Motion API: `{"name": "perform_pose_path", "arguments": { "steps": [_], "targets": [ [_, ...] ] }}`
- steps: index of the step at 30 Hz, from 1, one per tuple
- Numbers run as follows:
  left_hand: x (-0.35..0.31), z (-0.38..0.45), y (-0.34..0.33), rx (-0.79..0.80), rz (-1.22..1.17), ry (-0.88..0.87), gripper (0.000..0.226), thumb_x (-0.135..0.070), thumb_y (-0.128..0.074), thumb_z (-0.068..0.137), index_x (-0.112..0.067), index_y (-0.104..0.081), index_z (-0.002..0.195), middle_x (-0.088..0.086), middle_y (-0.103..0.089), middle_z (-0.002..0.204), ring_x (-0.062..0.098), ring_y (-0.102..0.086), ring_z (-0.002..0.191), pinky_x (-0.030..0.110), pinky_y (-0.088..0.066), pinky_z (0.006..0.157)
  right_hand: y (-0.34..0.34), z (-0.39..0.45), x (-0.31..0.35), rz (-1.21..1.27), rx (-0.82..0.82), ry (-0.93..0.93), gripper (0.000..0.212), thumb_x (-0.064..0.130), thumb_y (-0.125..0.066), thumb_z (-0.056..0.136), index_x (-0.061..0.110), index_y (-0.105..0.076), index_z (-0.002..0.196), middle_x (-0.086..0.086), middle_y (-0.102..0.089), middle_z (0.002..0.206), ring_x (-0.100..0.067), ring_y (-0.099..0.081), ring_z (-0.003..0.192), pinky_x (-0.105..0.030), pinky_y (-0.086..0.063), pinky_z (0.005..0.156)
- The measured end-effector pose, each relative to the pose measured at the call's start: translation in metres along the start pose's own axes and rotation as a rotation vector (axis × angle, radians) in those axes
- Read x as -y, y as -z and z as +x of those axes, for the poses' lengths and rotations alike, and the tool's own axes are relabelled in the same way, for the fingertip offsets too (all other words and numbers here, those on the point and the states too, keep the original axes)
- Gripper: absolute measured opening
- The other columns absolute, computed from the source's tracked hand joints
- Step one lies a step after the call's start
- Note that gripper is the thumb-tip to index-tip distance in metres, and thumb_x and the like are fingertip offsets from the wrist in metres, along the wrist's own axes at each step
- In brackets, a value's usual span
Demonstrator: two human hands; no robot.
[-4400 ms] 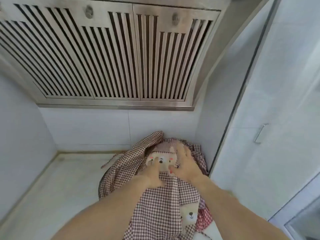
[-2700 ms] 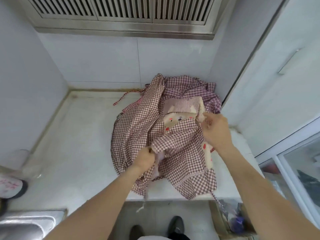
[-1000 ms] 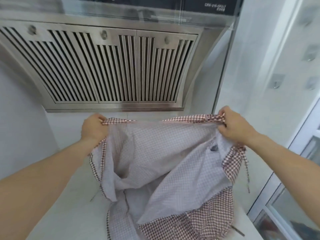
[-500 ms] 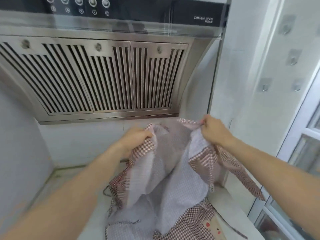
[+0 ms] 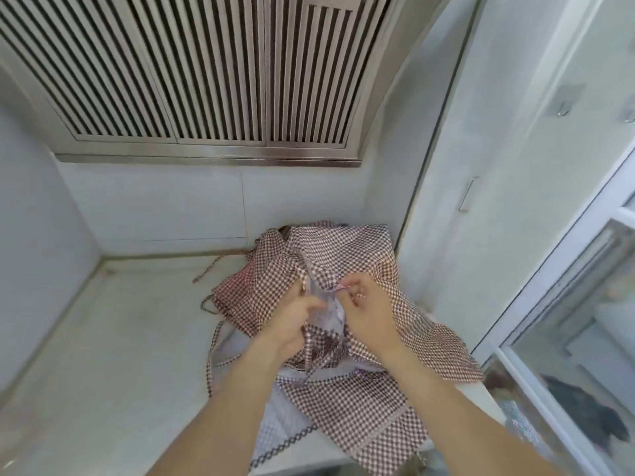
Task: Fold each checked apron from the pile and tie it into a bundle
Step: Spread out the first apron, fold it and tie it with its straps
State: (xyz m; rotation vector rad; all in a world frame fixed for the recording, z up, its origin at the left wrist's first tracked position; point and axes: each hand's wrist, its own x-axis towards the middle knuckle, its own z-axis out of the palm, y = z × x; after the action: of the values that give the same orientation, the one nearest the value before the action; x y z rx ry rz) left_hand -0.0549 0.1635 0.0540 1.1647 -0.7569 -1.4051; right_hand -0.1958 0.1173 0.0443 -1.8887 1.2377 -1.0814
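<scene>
Two hands meet over the checked apron (image 5: 347, 400), which lies on the tabletop (image 5: 113, 355) against the pile (image 5: 268, 286): our left hand (image 5: 292, 321) and right hand (image 5: 367, 310) pinch its pale inner edge together, we judge to start a fold.

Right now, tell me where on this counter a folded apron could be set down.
The bare stretch of counter left of the apron pile, running to the left wall and back wall, is free apart from a few trailing ties. The right half is crowded: the pile fills it to the cabinet, and both hands, left hand and right hand, grip the apron there.
</scene>
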Motion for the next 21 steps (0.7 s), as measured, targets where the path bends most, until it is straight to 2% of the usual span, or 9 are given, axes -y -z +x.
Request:
{"name": "perform_pose_path", "arguments": {
  "steps": [2,4,7,9,11,14,16,19,21],
  "targets": [
    [0.005,-0.001,0.002,0.088,-0.05,0.03,0.063,-0.018,-0.071,0.081,0.009,-0.048,0.133,0.012,-0.076,0.097,0.023,-0.073,0.092,0.032,-0.057,0.084,-0.002,-0.008,0.003,0.047,0.165,-0.073,0.005,0.016,-0.065,0.093,0.017,-0.068,0.098,0.002,-0.071,0.08,-0.012,-0.066,0.069,-0.031,-0.055,0.07],
    [0.006,-0.004,0.006,0.183,0.011,0.057,0.083,-0.037,-0.084,0.073,0.006,-0.047,0.134,0.019,-0.072,0.095,0.032,-0.07,0.087,0.042,-0.055,0.086,0.002,-0.011,0.013,0.253,0.319,-0.226,0.013,0.007,-0.061,0.095,0.01,-0.065,0.107,-0.009,-0.073,0.081,-0.022,-0.068,0.067,-0.043,-0.057,0.069],
    [0.007,-0.009,0.012,0.169,0.205,-0.014,0.047,-0.032,-0.078,0.076,-0.011,-0.063,0.114,0.006,-0.074,0.101,0.019,-0.071,0.092,0.022,-0.056,0.066,0.01,-0.01,0.027,0.793,0.416,-0.457,0.043,-0.011,-0.055,0.09,0.006,-0.047,0.129,-0.026,-0.07,0.107,-0.038,-0.07,0.097,-0.047,-0.058,0.089],
    [0.006,-0.009,0.017,0.149,0.262,-0.06,0.031,-0.021,-0.077,0.08,-0.018,-0.066,0.109,0.002,-0.075,0.104,0.018,-0.07,0.1,0.027,-0.056,0.082,0.016,-0.004,0.028,0.905,0.426,-0.471,0.052,-0.015,-0.056,0.087,0.007,-0.044,0.133,-0.029,-0.067,0.116,-0.042,-0.066,0.108,-0.046,-0.056,0.094],
    [0.002,-0.009,0.023,0.14,0.343,-0.083,0.03,-0.008,-0.073,0.087,-0.025,-0.067,0.111,0.0,-0.074,0.11,0.017,-0.068,0.107,0.038,-0.052,0.098,0.02,0.006,0.028,0.778,0.383,-0.39,0.054,-0.02,-0.055,0.086,0.007,-0.046,0.133,-0.027,-0.067,0.116,-0.041,-0.068,0.104,-0.047,-0.057,0.092],
    [-0.009,-0.012,0.029,0.121,0.496,-0.103,0.051,0.006,-0.058,0.089,-0.034,-0.057,0.121,-0.005,-0.068,0.116,0.012,-0.065,0.108,0.033,-0.051,0.099,0.022,0.023,0.027,0.373,0.271,-0.236,0.066,-0.018,-0.061,0.083,0.017,-0.042,0.135,-0.021,-0.06,0.121,-0.027,-0.07,0.098,-0.039,-0.06,0.084],
    [-0.021,-0.013,0.032,0.224,0.613,-0.087,0.057,0.011,-0.051,0.088,-0.032,-0.055,0.126,-0.003,-0.066,0.119,0.014,-0.063,0.109,0.032,-0.051,0.098,0.023,0.035,0.028,0.068,0.276,-0.023,0.084,-0.011,-0.066,0.081,0.027,-0.029,0.146,-0.01,-0.049,0.127,-0.019,-0.059,0.11,-0.029,-0.057,0.082],
    [-0.047,-0.016,0.032,0.424,0.829,-0.002,0.065,0.013,-0.049,0.083,-0.042,-0.058,0.116,-0.003,-0.067,0.12,0.014,-0.062,0.111,0.027,-0.051,0.095,0.02,0.054,0.042,-0.218,0.478,0.192,0.102,-0.002,-0.07,0.074,0.042,-0.021,0.151,-0.003,-0.034,0.131,-0.019,-0.035,0.127,-0.036,-0.042,0.101],
    [-0.065,-0.018,0.031,0.451,0.951,0.007,0.063,0.014,-0.048,0.081,-0.035,-0.063,0.118,0.0,-0.067,0.121,0.018,-0.061,0.113,0.033,-0.051,0.099,0.016,0.069,0.052,-0.405,0.66,0.196,0.087,0.003,-0.067,0.072,0.045,-0.041,0.143,-0.001,-0.031,0.142,-0.025,-0.024,0.135,-0.05,-0.027,0.111]
  ]
}}
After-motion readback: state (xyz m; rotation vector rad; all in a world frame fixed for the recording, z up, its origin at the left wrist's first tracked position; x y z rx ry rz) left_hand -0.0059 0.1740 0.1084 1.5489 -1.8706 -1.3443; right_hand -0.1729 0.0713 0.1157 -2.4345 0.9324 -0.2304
